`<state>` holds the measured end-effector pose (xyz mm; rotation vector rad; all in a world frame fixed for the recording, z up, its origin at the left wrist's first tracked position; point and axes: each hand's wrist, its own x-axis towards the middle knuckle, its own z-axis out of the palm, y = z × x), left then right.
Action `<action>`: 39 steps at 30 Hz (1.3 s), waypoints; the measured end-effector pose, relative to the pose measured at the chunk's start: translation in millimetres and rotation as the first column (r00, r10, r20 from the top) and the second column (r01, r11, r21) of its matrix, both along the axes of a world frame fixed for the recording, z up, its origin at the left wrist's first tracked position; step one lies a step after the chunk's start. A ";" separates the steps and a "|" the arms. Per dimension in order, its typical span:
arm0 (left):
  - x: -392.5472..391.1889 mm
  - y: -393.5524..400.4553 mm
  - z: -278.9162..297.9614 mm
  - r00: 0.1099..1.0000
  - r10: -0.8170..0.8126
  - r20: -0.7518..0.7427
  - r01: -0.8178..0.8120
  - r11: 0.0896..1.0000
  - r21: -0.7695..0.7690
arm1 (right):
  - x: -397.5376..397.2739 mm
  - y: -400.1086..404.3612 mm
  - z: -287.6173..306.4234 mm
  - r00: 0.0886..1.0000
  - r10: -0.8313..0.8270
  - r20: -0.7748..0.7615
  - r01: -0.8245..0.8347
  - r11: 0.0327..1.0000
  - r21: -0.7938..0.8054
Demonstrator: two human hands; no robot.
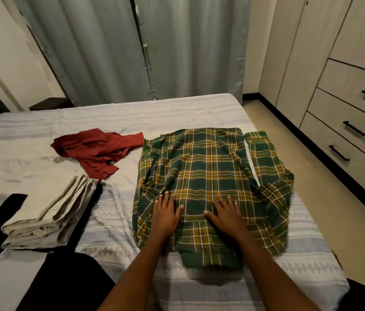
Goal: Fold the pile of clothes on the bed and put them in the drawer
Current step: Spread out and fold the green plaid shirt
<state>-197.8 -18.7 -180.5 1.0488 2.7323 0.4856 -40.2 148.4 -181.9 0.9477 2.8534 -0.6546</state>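
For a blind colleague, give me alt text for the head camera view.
Both hands, left hand and right hand, press flat on a green plaid shirt spread on the bed; a crumpled red garment and folded beige cloth lie left.

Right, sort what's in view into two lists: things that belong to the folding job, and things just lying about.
Part of the job:
green plaid shirt, pressed flat by left hand and right hand
red shirt, crumpled
folded beige cloth
drawers, all closed

Just there:
curtains
dark nightstand
bed

Both hands [166, 213] [227, 213] flat on plaid shirt [201, 167]
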 end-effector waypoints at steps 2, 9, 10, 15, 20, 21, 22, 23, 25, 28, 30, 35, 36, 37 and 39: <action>-20.9 7.5 7.0 0.999 0.008 -0.037 -0.007 1.000 0.018 | -25.5 2.4 -0.7 1.000 0.019 -0.008 -0.019 1.000 -0.012; -112.2 19.7 33.2 0.942 0.330 -0.060 -0.305 0.917 0.258 | -115.1 13.2 4.0 0.993 0.112 -0.046 -0.115 0.991 -0.074; -127.4 20.4 35.0 0.920 0.392 -0.022 -0.374 0.890 0.261 | -126.8 13.6 5.2 0.991 0.116 -0.062 -0.121 0.990 -0.078; -212.3 18.8 23.6 0.848 0.453 0.274 -0.514 0.829 0.220 | -193.8 19.7 1.8 0.977 0.064 -0.202 -0.088 0.990 -0.112; -252.9 34.8 6.9 0.812 0.421 0.404 -0.485 0.872 0.068 | -243.4 17.3 -0.2 0.920 0.050 -0.388 -0.085 0.994 -0.075; -257.8 37.6 4.1 0.792 0.427 0.436 -0.500 0.864 0.063 | -251.4 15.0 -1.0 0.908 0.066 -0.414 -0.100 0.993 -0.060; -261.5 40.2 2.1 0.769 0.426 0.477 -0.522 0.849 0.082 | -256.4 13.2 0.5 0.897 0.077 -0.435 -0.112 0.992 -0.056; -263.4 42.1 1.4 0.736 0.420 0.532 -0.553 0.826 0.113 | -260.8 11.9 1.6 0.893 0.079 -0.443 -0.118 0.991 -0.061; -263.7 41.3 7.1 0.650 0.369 0.664 -0.645 0.730 0.226 | -270.6 7.4 7.4 0.892 0.059 -0.449 -0.121 0.987 -0.110; -258.4 33.0 25.1 0.493 0.204 0.846 -0.826 0.414 0.382 | -287.5 -3.0 26.3 0.891 0.013 -0.453 -0.121 0.970 -0.211; -258.2 19.1 33.9 0.425 0.127 0.896 -0.891 0.234 0.390 | -304.5 -13.4 38.4 0.914 -0.058 -0.403 -0.111 0.917 -0.383; -237.1 -31.5 55.3 0.269 -0.103 0.958 -0.959 0.065 0.276 | -348.8 -51.9 54.9 0.973 -0.176 -0.146 -0.022 0.563 -0.826; -230.7 -40.5 56.8 0.244 -0.167 0.955 -0.964 0.062 0.257 | -351.5 -60.9 59.7 0.977 -0.185 -0.107 -0.011 0.457 -0.889; -223.2 -47.6 58.0 0.230 -0.202 0.952 -0.966 0.068 0.248 | -353.5 -67.3 64.3 0.977 -0.200 -0.079 -0.004 0.350 -0.937; -210.7 -60.7 60.5 0.266 -0.218 0.939 -0.955 0.075 0.288 | -358.8 -78.4 72.9 0.960 -0.264 -0.095 -0.039 0.207 -0.977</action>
